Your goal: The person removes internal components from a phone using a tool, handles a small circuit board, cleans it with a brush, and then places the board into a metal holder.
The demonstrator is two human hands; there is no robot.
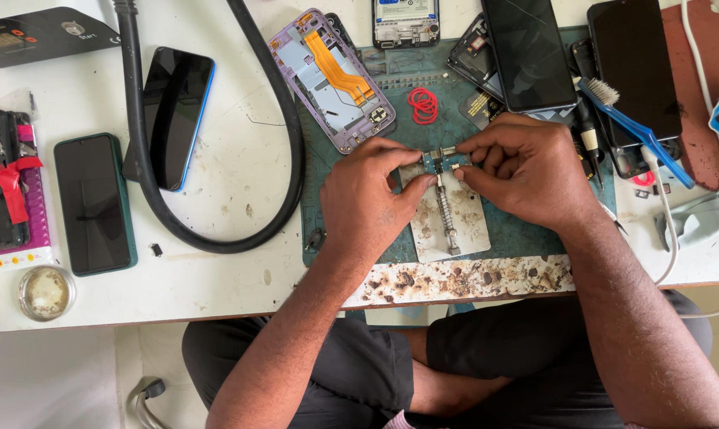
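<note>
Far out to the left of my left hand (367,195), two dark phones (96,202) lie face up on the white counter (232,262), parked out of the way, I judge, so the middle stays free for the fine work. A thick black hose (216,238) loops between them and my left hand, curving close by my wrist. Just above that hand, an opened purple phone frame (331,79) with an orange flex strip rests on the green mat (526,238), near enough to reach without shifting my arms.

My left hand is curled, fingers drawn together, thumb and forefinger pinching the left end of a small blue circuit board (443,161). The board sits between my two hands, clamped across the top of a pale metal board holder (447,214), which keeps it raised and steady above the mat. A red rubber ring (423,105) lies on the mat just above the board.

My right hand (526,171) is closed the same way, fingertips pressed on the right end of the board; whether a tool sits inside that grip I cannot tell. Above this hand, more dark phones (530,52) lie stacked at the mat's edge. To its right, a blue-handled brush (629,127) lies slanted within easy reach, probably for cleaning.
</note>
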